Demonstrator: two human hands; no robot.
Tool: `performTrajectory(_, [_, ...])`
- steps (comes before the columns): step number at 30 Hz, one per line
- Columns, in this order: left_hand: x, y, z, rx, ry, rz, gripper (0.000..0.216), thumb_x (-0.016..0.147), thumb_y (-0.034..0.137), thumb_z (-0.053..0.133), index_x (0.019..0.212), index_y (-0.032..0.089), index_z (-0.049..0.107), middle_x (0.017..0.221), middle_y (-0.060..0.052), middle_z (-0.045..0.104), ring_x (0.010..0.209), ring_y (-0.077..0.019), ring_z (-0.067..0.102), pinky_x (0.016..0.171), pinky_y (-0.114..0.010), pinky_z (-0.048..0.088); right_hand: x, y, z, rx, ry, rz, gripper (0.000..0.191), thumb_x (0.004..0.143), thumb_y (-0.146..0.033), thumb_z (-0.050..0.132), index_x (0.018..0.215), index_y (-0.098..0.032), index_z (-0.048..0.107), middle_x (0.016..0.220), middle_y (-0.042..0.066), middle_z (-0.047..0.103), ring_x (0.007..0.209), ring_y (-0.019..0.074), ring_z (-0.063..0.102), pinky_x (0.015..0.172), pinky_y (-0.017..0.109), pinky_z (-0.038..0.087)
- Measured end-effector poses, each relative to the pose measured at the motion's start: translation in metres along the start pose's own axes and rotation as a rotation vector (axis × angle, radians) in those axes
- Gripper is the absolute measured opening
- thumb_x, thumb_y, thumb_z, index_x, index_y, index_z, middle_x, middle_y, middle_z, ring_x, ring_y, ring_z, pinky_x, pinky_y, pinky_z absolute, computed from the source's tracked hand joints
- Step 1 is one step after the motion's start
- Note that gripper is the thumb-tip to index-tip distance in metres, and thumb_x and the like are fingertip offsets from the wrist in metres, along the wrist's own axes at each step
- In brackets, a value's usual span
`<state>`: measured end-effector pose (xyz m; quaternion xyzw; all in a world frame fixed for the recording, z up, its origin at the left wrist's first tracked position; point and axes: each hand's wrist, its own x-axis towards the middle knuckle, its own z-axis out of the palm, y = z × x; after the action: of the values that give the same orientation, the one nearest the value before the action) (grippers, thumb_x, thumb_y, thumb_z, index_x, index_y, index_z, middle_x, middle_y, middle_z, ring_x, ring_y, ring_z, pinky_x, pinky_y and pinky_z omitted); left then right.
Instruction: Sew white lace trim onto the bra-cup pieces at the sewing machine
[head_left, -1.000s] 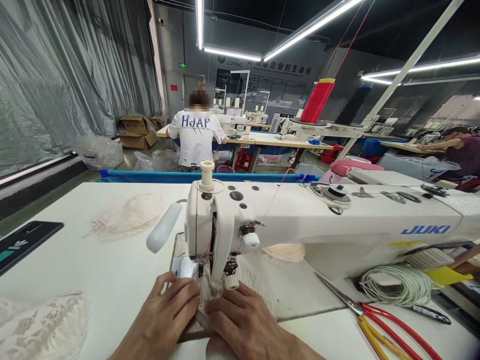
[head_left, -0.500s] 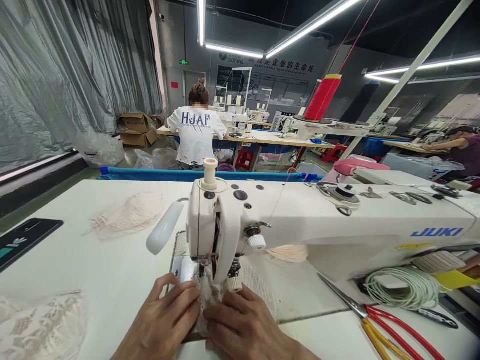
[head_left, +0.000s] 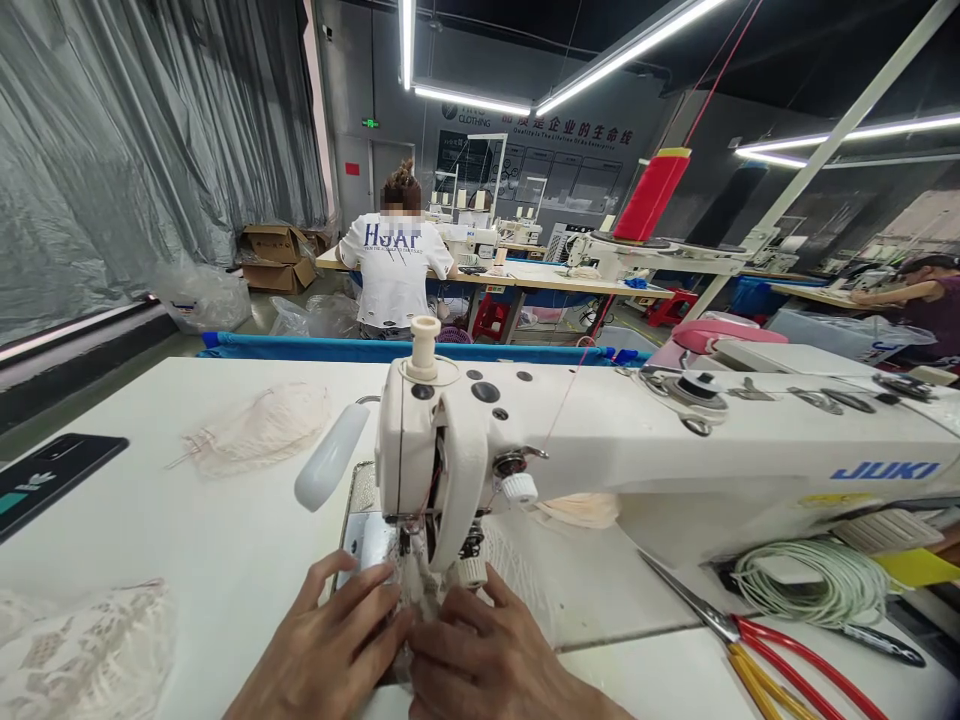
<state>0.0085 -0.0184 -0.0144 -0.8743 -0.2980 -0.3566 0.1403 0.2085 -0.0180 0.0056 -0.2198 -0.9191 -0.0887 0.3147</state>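
Observation:
A white JUKI sewing machine (head_left: 675, 440) stands on the white table (head_left: 172, 530). Both my hands sit at the bottom edge, right under its needle head. My left hand (head_left: 330, 650) lies with fingers pressed down on a small piece of white lace fabric (head_left: 416, 600) at the presser foot. My right hand (head_left: 495, 655) presses the same lace from the right, fingertips touching the left hand's. Red thread runs down from a red cone (head_left: 651, 195) to the needle area.
Red-and-yellow-handled scissors (head_left: 757, 650) and a coil of pale cord (head_left: 810, 585) lie at the right. Lace pieces (head_left: 259, 430) rest on the table's left, more lace (head_left: 82, 650) at bottom left, a black phone (head_left: 45, 480) at the left edge. A person in a white shirt (head_left: 394, 270) sits with their back to me.
My hands have slid slightly toward me and down in the frame, still pressed on the lace under the needle. The view has shifted a little.

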Motion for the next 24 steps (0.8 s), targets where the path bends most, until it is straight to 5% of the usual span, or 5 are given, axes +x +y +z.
performTrajectory(8, [0.001, -0.003, 0.000, 0.020, 0.006, 0.018, 0.033, 0.099, 0.018, 0.033, 0.092, 0.018, 0.065, 0.085, -0.002, 0.070, 0.095, -0.0153, 0.059, 0.098, -0.037, 0.026, 0.000, 0.001, 0.007, 0.011, 0.083, 0.157, 0.060, 0.095, -0.058, 0.017, 0.088, -0.016, 0.059, 0.081, 0.006, 0.068, 0.068, 0.0166, 0.056, 0.082, 0.039, 0.033])
performTrajectory(18, [0.008, -0.023, 0.006, -0.008, 0.029, -0.008, 0.021, 0.097, 0.023, 0.043, 0.101, 0.018, 0.063, 0.096, -0.004, 0.068, 0.094, -0.0120, 0.058, 0.107, -0.036, 0.016, 0.000, 0.015, 0.014, -0.107, -0.022, 0.192, 0.057, 0.082, -0.070, 0.042, 0.093, -0.017, 0.060, 0.088, 0.008, 0.067, 0.085, 0.0236, 0.057, 0.089, 0.044, 0.028])
performTrajectory(24, [0.011, -0.024, 0.006, 0.029, 0.061, 0.023, 0.026, 0.098, 0.020, 0.036, 0.103, 0.016, 0.061, 0.093, -0.006, 0.067, 0.096, -0.0146, 0.058, 0.104, -0.037, 0.023, -0.001, 0.019, 0.011, -0.141, -0.042, 0.129, 0.069, 0.084, -0.073, 0.032, 0.116, -0.016, 0.054, 0.107, 0.013, 0.063, 0.095, 0.0273, 0.053, 0.090, 0.045, 0.026])
